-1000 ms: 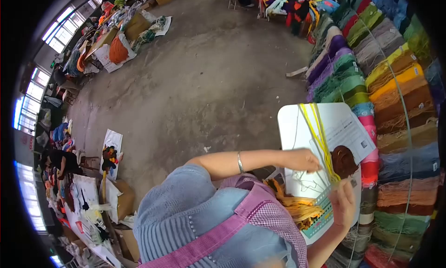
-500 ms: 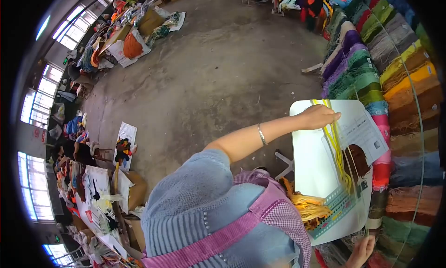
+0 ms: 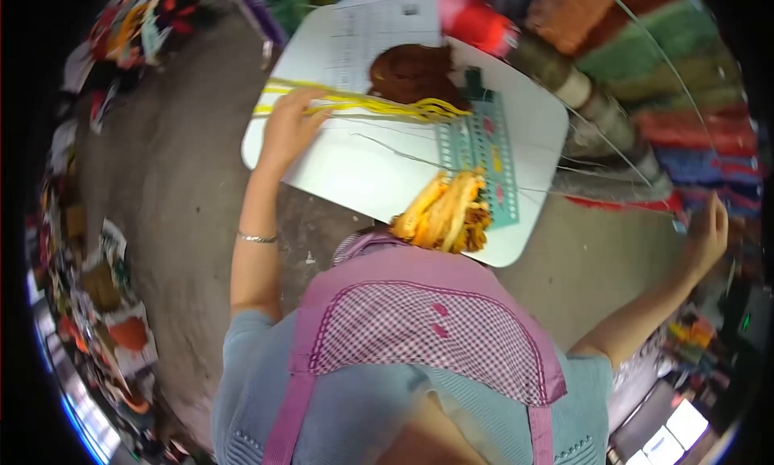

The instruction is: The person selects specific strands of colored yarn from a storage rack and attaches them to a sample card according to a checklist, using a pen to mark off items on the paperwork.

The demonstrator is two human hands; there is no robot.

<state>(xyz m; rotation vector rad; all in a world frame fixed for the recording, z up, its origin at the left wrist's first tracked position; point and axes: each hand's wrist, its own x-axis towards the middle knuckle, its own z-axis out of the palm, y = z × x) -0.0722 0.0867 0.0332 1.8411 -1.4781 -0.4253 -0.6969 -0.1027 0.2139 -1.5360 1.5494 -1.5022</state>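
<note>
My left hand (image 3: pixel 292 130), a bracelet on its wrist, is closed on the yellow yarn (image 3: pixel 363 105) at the left part of the white board (image 3: pixel 355 183). Far out to the right, my right hand (image 3: pixel 709 233) is raised with its fingers pinched together; what they hold is too small to name. Thin strands stretch from the board towards that side. On the board lie a brown yarn bundle (image 3: pixel 415 74), a printed sheet (image 3: pixel 355 29), a green strip with holes (image 3: pixel 501 162) and an orange-yellow yarn bundle (image 3: pixel 447 211) near its front edge.
Coloured yarn bundles (image 3: pixel 653 62) are stacked behind and to the right of the board, with a long pale cord (image 3: pixel 645 29) over them. More yarn piles (image 3: pixel 129 336) line the far left. Grey floor (image 3: pixel 185 183) shows beside the board.
The view has turned clockwise around the board, which now appears at the top centre. My right hand has moved away from the board's edge, out to the right. My left hand stays at the yellow yarn.
</note>
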